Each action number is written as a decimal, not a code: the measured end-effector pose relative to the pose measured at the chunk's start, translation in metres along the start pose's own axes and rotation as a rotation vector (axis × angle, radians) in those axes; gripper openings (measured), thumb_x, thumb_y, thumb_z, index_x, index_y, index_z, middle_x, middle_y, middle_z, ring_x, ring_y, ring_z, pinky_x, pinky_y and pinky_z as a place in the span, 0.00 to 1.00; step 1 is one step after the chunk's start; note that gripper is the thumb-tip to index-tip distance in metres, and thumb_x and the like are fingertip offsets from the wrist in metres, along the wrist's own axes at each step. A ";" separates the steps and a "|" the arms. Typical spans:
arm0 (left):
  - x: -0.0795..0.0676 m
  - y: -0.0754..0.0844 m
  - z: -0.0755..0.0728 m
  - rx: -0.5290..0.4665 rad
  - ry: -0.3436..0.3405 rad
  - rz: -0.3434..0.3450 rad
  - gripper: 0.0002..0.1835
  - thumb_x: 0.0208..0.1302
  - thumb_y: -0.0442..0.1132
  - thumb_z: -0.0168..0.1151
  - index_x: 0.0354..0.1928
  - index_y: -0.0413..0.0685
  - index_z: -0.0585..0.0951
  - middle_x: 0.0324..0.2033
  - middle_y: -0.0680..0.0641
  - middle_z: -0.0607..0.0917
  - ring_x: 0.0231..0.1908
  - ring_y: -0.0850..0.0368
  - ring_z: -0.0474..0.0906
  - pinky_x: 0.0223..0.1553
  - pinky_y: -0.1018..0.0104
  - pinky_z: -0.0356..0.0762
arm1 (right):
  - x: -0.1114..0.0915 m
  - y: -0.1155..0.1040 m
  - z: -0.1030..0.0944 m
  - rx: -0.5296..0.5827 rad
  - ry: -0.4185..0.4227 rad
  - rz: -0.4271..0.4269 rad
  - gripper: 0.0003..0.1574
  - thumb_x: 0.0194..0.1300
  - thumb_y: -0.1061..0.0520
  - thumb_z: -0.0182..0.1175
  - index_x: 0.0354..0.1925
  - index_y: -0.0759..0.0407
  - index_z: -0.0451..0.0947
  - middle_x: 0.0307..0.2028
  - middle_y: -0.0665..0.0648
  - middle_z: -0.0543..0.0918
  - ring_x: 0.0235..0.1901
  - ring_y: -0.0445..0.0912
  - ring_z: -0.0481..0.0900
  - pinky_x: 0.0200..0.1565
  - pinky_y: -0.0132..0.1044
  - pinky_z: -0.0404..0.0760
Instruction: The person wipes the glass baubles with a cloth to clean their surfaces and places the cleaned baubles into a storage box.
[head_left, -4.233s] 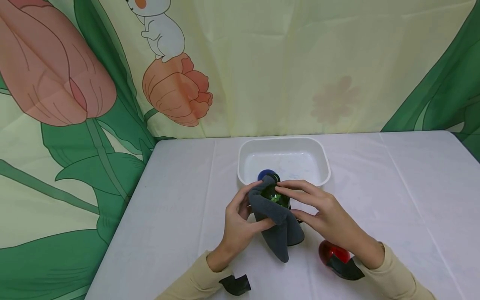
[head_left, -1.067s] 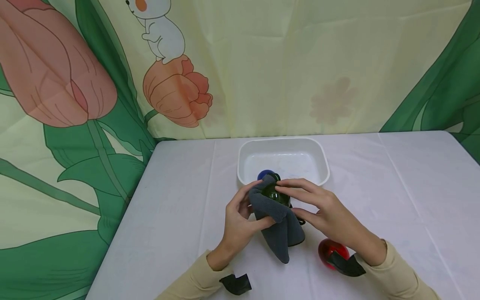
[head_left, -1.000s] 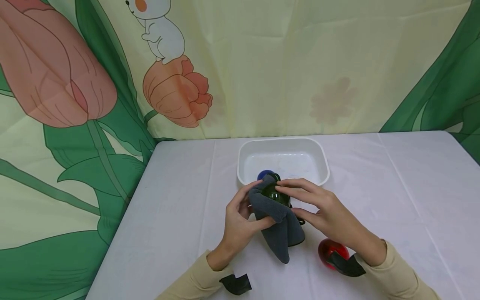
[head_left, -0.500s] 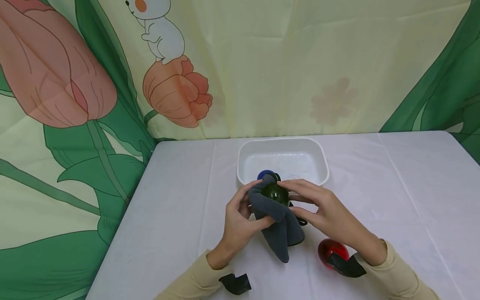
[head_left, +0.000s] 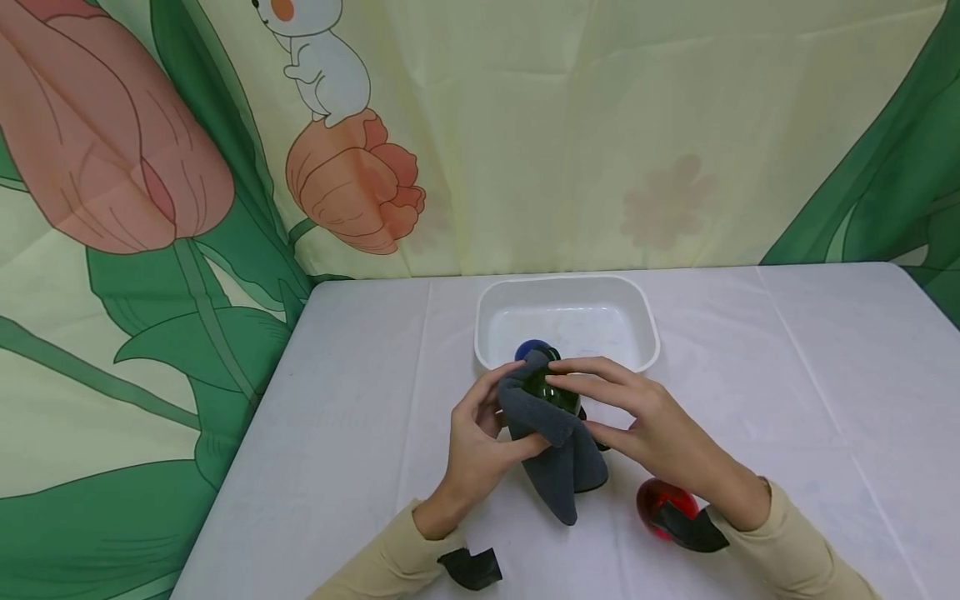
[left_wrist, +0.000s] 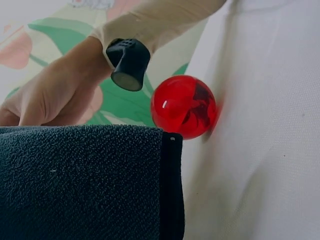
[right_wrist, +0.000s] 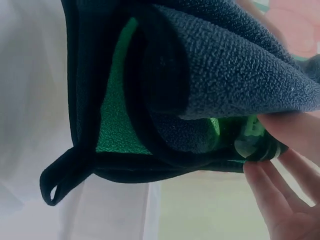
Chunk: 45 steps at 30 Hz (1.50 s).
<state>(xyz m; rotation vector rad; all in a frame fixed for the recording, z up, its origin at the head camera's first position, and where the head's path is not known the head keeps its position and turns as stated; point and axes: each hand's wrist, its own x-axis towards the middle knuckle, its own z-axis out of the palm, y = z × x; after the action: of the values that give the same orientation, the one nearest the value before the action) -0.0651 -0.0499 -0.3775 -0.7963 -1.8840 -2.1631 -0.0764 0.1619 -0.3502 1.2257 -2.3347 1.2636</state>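
Observation:
A clear green ball (head_left: 553,392) sits in a dark grey terry cloth (head_left: 532,417), folded round its left and near sides. My left hand (head_left: 480,446) grips the cloth from the left, its thumb across the near fold and fingers behind. From the right, my right hand (head_left: 645,417) pinches the ball, fingertips on its top and thumb lower down. In the right wrist view the thumb and fingers bracket the green ball (right_wrist: 252,140), and the cloth's dark-bound edge hangs with a small loop (right_wrist: 62,175). The left wrist view shows mostly the cloth (left_wrist: 80,180).
Beyond the hands stands a white tray (head_left: 645,308), with a blue ball (head_left: 529,345) at its near left side. A clear red ball (head_left: 654,507) lies on the white tablecloth (head_left: 360,417) below the right wrist. Behind the table hangs a printed curtain (head_left: 540,150).
The right fingertips drew back from the green ball's top half a second ago and now lie over it again. Glints and shading on the ball have shifted. The left hand and cloth stay put.

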 end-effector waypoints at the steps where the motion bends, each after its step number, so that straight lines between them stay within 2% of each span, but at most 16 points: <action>1: 0.000 0.000 0.000 0.000 -0.001 0.000 0.36 0.42 0.15 0.65 0.58 0.30 0.67 0.49 0.33 0.77 0.46 0.50 0.78 0.43 0.56 0.78 | 0.000 0.000 0.000 -0.001 0.001 -0.003 0.30 0.57 0.55 0.63 0.59 0.55 0.72 0.58 0.55 0.71 0.58 0.49 0.69 0.52 0.26 0.71; 5: 0.000 0.000 0.001 0.000 -0.007 -0.003 0.36 0.42 0.16 0.65 0.59 0.30 0.66 0.50 0.33 0.77 0.47 0.49 0.77 0.44 0.56 0.78 | 0.000 0.000 0.000 -0.008 0.005 -0.023 0.29 0.61 0.48 0.55 0.59 0.55 0.71 0.58 0.55 0.72 0.58 0.49 0.69 0.52 0.27 0.71; 10: -0.004 -0.014 -0.003 -0.008 -0.015 0.002 0.38 0.44 0.20 0.68 0.61 0.38 0.67 0.52 0.36 0.76 0.48 0.48 0.76 0.44 0.58 0.78 | -0.001 0.001 0.001 -0.045 0.015 -0.048 0.29 0.64 0.44 0.52 0.59 0.56 0.71 0.58 0.55 0.71 0.58 0.48 0.69 0.52 0.26 0.71; 13: -0.005 -0.020 -0.004 -0.009 -0.019 0.006 0.39 0.44 0.20 0.68 0.62 0.41 0.66 0.53 0.37 0.76 0.49 0.48 0.76 0.44 0.57 0.77 | -0.002 0.001 0.001 -0.069 0.018 -0.035 0.30 0.64 0.43 0.51 0.60 0.55 0.70 0.59 0.54 0.71 0.58 0.47 0.69 0.53 0.25 0.70; 16: -0.004 -0.017 -0.003 -0.006 -0.023 0.006 0.40 0.43 0.19 0.67 0.62 0.40 0.66 0.53 0.37 0.76 0.48 0.48 0.76 0.45 0.57 0.77 | -0.002 0.000 0.001 -0.047 0.012 0.004 0.31 0.61 0.50 0.58 0.62 0.54 0.68 0.59 0.53 0.70 0.57 0.46 0.70 0.53 0.27 0.71; 18: -0.003 -0.012 -0.003 -0.004 -0.027 0.009 0.39 0.43 0.17 0.66 0.62 0.37 0.66 0.53 0.36 0.75 0.48 0.48 0.76 0.45 0.56 0.77 | -0.003 0.000 0.001 -0.005 0.006 0.038 0.35 0.57 0.59 0.63 0.63 0.55 0.67 0.59 0.53 0.71 0.56 0.45 0.72 0.51 0.29 0.73; 21: -0.001 -0.005 -0.001 -0.001 -0.031 0.005 0.38 0.43 0.16 0.65 0.61 0.33 0.65 0.52 0.34 0.75 0.48 0.48 0.76 0.46 0.55 0.77 | -0.003 -0.001 0.001 0.065 -0.007 0.105 0.41 0.51 0.69 0.66 0.63 0.55 0.66 0.59 0.53 0.71 0.55 0.44 0.73 0.48 0.31 0.76; 24: 0.000 0.001 0.000 0.006 -0.030 0.001 0.37 0.43 0.15 0.64 0.60 0.30 0.65 0.51 0.33 0.75 0.48 0.49 0.76 0.46 0.55 0.77 | -0.003 -0.002 0.000 0.084 -0.021 0.140 0.41 0.51 0.69 0.65 0.63 0.55 0.66 0.59 0.52 0.71 0.55 0.43 0.72 0.47 0.33 0.77; 27: 0.000 0.003 0.001 0.014 -0.027 0.002 0.36 0.43 0.15 0.64 0.59 0.30 0.65 0.51 0.33 0.76 0.48 0.49 0.77 0.45 0.55 0.77 | -0.003 -0.003 -0.002 0.061 -0.025 0.125 0.44 0.49 0.69 0.67 0.63 0.54 0.65 0.59 0.51 0.71 0.54 0.43 0.74 0.47 0.35 0.77; 34: 0.000 0.001 0.000 0.005 -0.012 -0.002 0.36 0.43 0.16 0.64 0.59 0.30 0.66 0.50 0.33 0.76 0.47 0.49 0.77 0.44 0.55 0.77 | -0.003 -0.004 -0.006 -0.016 0.010 0.051 0.47 0.43 0.69 0.71 0.62 0.53 0.68 0.59 0.51 0.70 0.55 0.44 0.72 0.53 0.26 0.70; 38: 0.000 0.000 0.000 -0.007 -0.003 -0.009 0.36 0.43 0.15 0.64 0.59 0.31 0.66 0.50 0.33 0.77 0.46 0.50 0.77 0.44 0.54 0.78 | -0.002 -0.002 -0.005 -0.038 0.012 -0.009 0.35 0.53 0.56 0.68 0.60 0.55 0.71 0.58 0.54 0.71 0.57 0.47 0.70 0.53 0.26 0.70; 41: 0.000 0.000 0.001 -0.016 -0.007 -0.005 0.36 0.43 0.15 0.64 0.59 0.31 0.66 0.50 0.33 0.77 0.46 0.50 0.77 0.44 0.54 0.77 | -0.001 -0.001 -0.003 -0.050 0.011 -0.025 0.29 0.61 0.46 0.56 0.58 0.57 0.72 0.58 0.55 0.72 0.57 0.48 0.70 0.53 0.26 0.70; 45: -0.001 0.000 0.001 -0.020 -0.013 0.000 0.37 0.43 0.15 0.64 0.60 0.30 0.65 0.50 0.32 0.77 0.47 0.50 0.77 0.45 0.54 0.77 | -0.001 -0.001 -0.001 -0.050 0.030 -0.042 0.29 0.63 0.43 0.52 0.57 0.58 0.73 0.57 0.56 0.72 0.56 0.48 0.71 0.53 0.25 0.70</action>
<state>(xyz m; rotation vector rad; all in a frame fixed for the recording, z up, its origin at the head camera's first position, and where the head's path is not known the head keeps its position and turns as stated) -0.0642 -0.0488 -0.3777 -0.8162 -1.8721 -2.1849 -0.0754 0.1630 -0.3496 1.2252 -2.2928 1.1946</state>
